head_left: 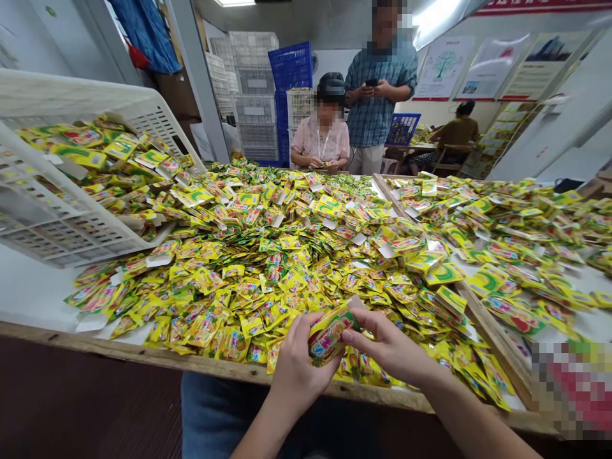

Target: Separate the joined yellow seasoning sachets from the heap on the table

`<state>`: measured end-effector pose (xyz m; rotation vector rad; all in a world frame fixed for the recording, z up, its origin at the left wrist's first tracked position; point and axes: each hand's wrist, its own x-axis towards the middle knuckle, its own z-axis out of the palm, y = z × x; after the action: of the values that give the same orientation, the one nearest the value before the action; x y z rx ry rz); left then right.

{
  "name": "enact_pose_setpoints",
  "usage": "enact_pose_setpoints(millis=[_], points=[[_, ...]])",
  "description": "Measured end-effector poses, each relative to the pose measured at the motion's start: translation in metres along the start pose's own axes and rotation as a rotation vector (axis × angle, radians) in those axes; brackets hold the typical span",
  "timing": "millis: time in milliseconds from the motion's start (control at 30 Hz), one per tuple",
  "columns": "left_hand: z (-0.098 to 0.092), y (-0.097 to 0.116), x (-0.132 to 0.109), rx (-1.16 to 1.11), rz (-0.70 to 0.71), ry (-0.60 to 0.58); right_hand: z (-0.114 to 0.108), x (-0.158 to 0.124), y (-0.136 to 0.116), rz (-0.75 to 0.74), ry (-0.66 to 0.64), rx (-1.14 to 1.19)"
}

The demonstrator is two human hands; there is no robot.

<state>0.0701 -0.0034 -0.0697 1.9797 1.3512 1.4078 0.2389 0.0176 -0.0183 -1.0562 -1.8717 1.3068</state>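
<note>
Head view: fingers [370, 331] closed on yellow sachet [331, 333]

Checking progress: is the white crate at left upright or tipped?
Tipped: the white plastic crate lies on its side, sachets spilling from its open top.

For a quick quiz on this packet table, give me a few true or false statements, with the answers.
1. The left hand and right hand both grip one yellow packet. True.
2. The white plastic crate stands upright, away from the packets. False: it lies tipped on its side against the pile of packets.
3. A standing person behind the table holds a phone. True.
4. The table's front edge is metal. False: it is wood.
</note>
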Motion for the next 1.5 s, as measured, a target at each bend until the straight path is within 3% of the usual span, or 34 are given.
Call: enact_pose_setpoints(millis=[100,267,333,433,500,633,733,800,900,1000,1133,1200,1267,1300,1367,1500], points=[[0.0,-0.003,-0.001,-0.107,-0.109,-0.049,0.007,0.003,0.013,-0.024,0.103,0.039],[0.009,-0.002,-0.003,-0.377,-0.332,-0.025,0.019,0.002,0.029,-0.062,0.717,-0.055],[0.017,-0.001,-0.006,-0.401,-0.329,-0.001,0.024,0.0,0.031,-0.034,0.743,0.111],[0.029,0.003,-0.012,-0.335,-0.264,0.021,0.029,-0.009,0.035,0.029,0.65,0.413],[0.033,0.004,-0.016,-0.316,-0.228,-0.042,0.024,-0.018,0.038,0.051,0.675,0.461],[0.035,-0.001,-0.015,-0.318,-0.122,-0.277,-0.013,-0.043,0.043,0.11,0.737,0.367],[0.038,-0.013,-0.01,-0.243,-0.09,-0.199,-0.039,-0.058,0.041,0.107,0.881,0.146],[0.041,-0.022,-0.008,-0.188,-0.084,-0.129,-0.045,-0.062,0.038,0.079,0.906,0.032],[0.045,-0.028,-0.006,-0.164,-0.028,-0.115,-0.054,-0.062,0.032,0.027,0.919,-0.036],[0.043,-0.027,-0.008,-0.173,-0.015,-0.128,-0.098,-0.072,0.025,0.025,1.176,-0.21],[0.039,-0.022,-0.009,-0.167,-0.057,-0.132,-0.19,-0.102,0.028,0.107,1.749,-0.545],[0.04,-0.02,-0.008,-0.156,-0.059,-0.149,-0.213,-0.103,0.035,0.129,1.765,-0.743],[0.043,-0.017,-0.008,-0.151,-0.037,-0.184,-0.203,-0.082,0.042,0.017,1.567,-0.872],[0.045,-0.016,-0.008,-0.152,-0.022,-0.203,-0.188,-0.063,0.045,-0.068,1.388,-0.906],[0.047,-0.016,-0.007,-0.156,0.005,-0.223,-0.145,-0.011,0.053,-0.182,0.875,-0.925],[0.034,-0.025,0.007,-0.113,-0.01,-0.162,-0.064,0.096,0.068,-0.207,0.319,-0.93]])
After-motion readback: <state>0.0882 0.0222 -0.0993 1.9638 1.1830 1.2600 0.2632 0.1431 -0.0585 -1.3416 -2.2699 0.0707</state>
